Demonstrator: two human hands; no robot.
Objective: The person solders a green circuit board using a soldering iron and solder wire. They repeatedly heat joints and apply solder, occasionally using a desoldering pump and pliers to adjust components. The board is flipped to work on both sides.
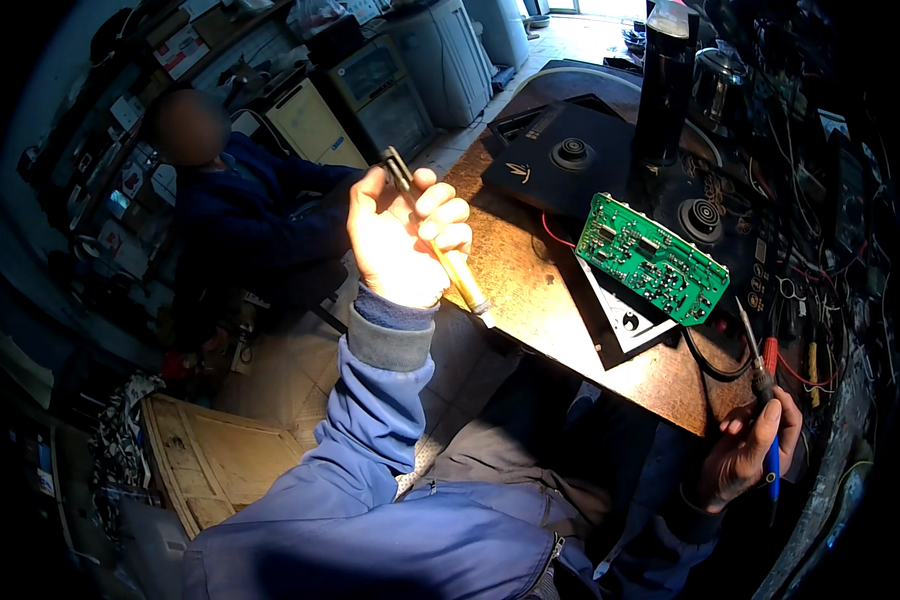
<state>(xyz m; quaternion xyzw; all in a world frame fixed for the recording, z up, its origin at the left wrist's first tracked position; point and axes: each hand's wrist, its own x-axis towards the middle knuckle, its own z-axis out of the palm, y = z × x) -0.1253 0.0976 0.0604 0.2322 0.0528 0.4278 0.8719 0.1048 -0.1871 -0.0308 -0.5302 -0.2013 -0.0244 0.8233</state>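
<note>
The left hand (402, 240), grip closed, holds a yellow tube (460, 276). The right hand (742, 458) pinches a soldering iron (772, 465).

The left hand (400, 240) is raised, gripping what looks like a yellow desoldering pump (452, 268). The right hand (748, 452) holds a blue-handled soldering iron (764, 388), its tip pointing up near a green circuit board (655, 260) over the brown workbench (525, 305). A co-worker (245, 205) in dark clothing is at the left, in shadow
</note>
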